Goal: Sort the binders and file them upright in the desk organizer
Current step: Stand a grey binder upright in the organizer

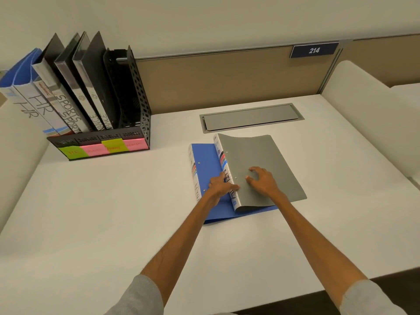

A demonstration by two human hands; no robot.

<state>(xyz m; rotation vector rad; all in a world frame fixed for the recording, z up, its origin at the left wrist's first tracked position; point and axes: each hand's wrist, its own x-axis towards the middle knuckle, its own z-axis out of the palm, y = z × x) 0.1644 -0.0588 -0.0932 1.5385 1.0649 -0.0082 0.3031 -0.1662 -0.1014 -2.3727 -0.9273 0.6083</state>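
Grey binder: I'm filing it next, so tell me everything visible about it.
The grey binder lies closed on the white desk, partly over a blue binder. Matte, plastic-looking cover with small rivets; white spine facing left, with coloured stripes and handwriting. The left hand lies across the spine; the right hand presses arched fingertips on the cover.

The desk organizer stood at the far left of the desk, filed binders leaning in it; to its right, mid-desk, the upper binder lay on the lower binder, offset rightward; the cable hatch sat behind them; the partition rose behind everything.
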